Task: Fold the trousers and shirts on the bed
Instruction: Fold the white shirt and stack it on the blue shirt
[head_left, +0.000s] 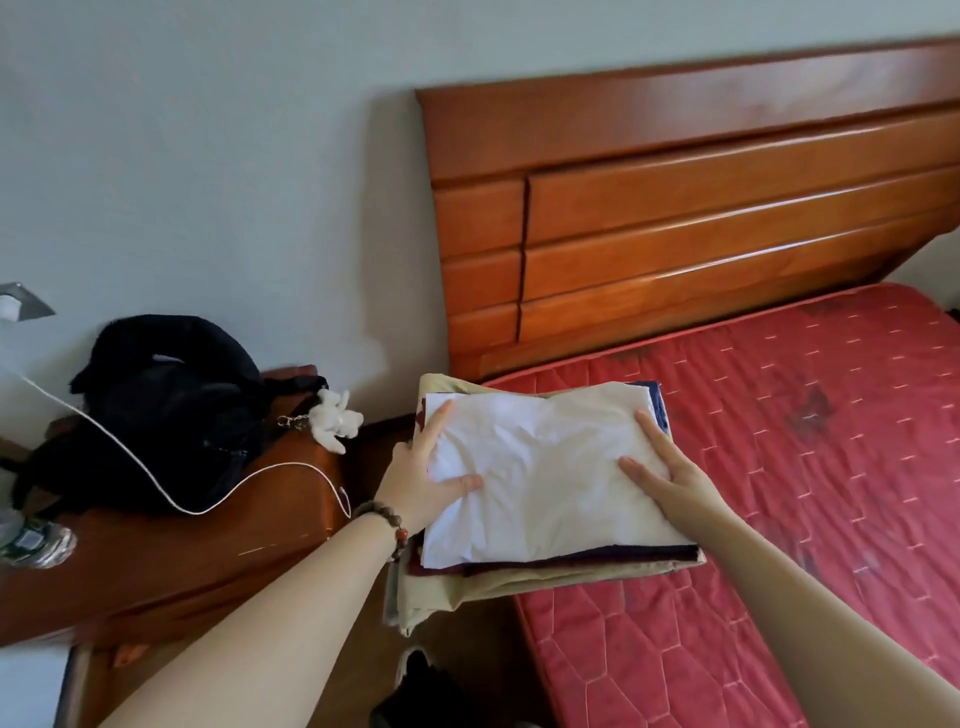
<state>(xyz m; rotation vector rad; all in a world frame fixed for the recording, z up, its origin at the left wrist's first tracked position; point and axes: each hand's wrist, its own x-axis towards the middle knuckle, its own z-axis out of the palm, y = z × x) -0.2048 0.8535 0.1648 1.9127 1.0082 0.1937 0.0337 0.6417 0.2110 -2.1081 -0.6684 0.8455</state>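
Note:
A stack of folded clothes (545, 564) hangs over the near left corner of the red mattress (810, 457). A folded white shirt (540, 467) lies on top; dark red, navy and beige layers show beneath it. My left hand (423, 475) grips the stack's left edge, thumb on the white shirt and fingers along the side. My right hand (662, 467) lies flat on the shirt's right part with fingers straight. A bead bracelet is on my left wrist.
A wooden headboard (701, 208) stands behind the mattress. To the left, a wooden bedside cabinet (182, 561) carries a black bag (166, 405), a white plush charm and a white cable (218, 493). Dark shoes (415, 691) sit on the floor below the stack.

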